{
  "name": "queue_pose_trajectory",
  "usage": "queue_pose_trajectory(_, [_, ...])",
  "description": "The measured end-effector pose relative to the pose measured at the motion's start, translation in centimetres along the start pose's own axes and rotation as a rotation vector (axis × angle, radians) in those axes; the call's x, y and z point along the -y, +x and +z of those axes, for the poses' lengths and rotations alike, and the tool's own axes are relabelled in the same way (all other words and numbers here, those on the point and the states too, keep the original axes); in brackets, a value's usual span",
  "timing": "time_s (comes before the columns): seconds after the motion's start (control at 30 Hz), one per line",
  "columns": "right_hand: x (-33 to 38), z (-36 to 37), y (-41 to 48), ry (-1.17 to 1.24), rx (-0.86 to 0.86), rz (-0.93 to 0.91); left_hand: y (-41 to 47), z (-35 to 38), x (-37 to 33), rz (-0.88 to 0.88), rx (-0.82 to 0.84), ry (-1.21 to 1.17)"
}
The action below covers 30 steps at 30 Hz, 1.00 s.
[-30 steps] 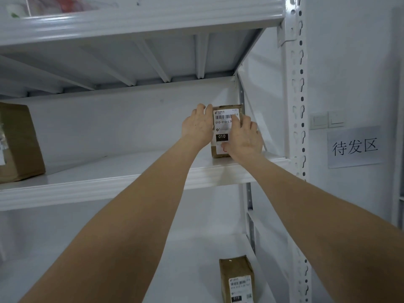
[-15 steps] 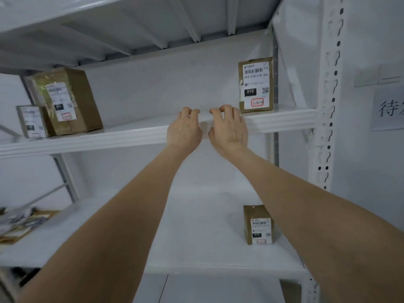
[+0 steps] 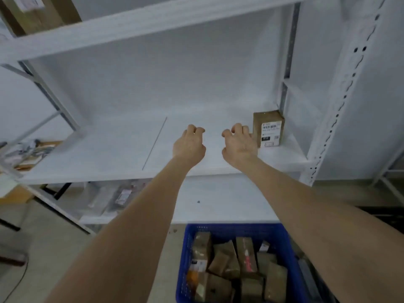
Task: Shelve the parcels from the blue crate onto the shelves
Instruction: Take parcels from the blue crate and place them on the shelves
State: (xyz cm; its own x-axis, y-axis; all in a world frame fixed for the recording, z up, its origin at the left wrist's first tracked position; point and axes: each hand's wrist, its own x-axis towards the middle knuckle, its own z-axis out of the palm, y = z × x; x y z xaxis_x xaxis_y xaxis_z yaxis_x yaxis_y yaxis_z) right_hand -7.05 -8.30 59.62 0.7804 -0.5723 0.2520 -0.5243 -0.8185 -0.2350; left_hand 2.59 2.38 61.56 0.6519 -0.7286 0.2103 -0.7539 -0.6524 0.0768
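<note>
The near crate [image 3: 231, 231] is showing solid blue, its parcels [image 3: 246, 252] looking brown. The shelf [image 3: 109, 149] is gleaming white, and the far right parcel [image 3: 267, 117] is wearing brown with a white label [image 3: 271, 133] carrying black barcode stripes.

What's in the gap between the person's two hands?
Nothing: between the left hand and the right hand the head view shows only the bare white metal shelf board behind.

On the white shelf [image 3: 113, 149] a labelled brown parcel [image 3: 268, 127] stands upright, far right.
</note>
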Motion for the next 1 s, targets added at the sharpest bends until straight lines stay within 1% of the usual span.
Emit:
queue_pose_trajectory(0.1, [-1.5, 6.5, -4.5, -0.011, 0.222, 0.087, -3.6, 6.3, 1.1, 0.019, 0.166, -0.024])
queue_pose_trajectory(0.23, [-3.6, 13.8, -9.3, 0.021, 0.411, 0.164, -7.5, 14.5, 1.3, 0.040, 0.387, -0.039])
queue_pose_trajectory(0.33, [-5.1, 18.9, -11.8, 0.052, 0.504, 0.205, -9.5, 20.6, 1.2, 0.011, 0.540, -0.059])
queue_pose_trajectory(0.4, [-6.3, 22.4, -13.3, 0.069, 0.537, 0.225, -10.7, 24.7, 1.1, -0.024, 0.642, -0.079])
queue_pose_trajectory(0.53, [-8.9, 29.8, -14.9, 0.151, 0.663, 0.317, -12.0, 32.2, 0.6, -0.119, 0.755, -0.095])
queue_pose_trajectory(0.63, [-11.1, 35.5, -15.5, 0.216, 0.746, 0.351, -12.1, 37.5, -0.8, -0.124, 0.845, -0.136])
queue_pose_trajectory(0.7, [-12.5, 38.7, -16.3, 0.246, 0.755, 0.383, -12.6, 41.2, -2.1, -0.130, 0.885, -0.147])
queue_pose_trajectory(0.83, [-14.8, 45.2, -18.5, 0.367, 0.780, 0.570, -14.2, 48.4, -3.7, -0.121, 0.907, -0.159])
queue_pose_trajectory(0.93, [-16.6, 50.3, -20.6, 0.490, 0.799, 0.830, -15.2, 54.4, -4.5, -0.062, 0.985, -0.168])
queue_pose_trajectory(0.97, [-17.5, 52.2, -21.2, 0.499, 0.781, 0.914, -15.5, 56.7, -4.7, -0.045, 1.004, -0.182])
queue_pose_trajectory(1.0, [-18.6, 53.7, -21.8, 0.464, 0.781, 0.977, -15.7, 58.8, -4.9, -0.072, 1.023, -0.213])
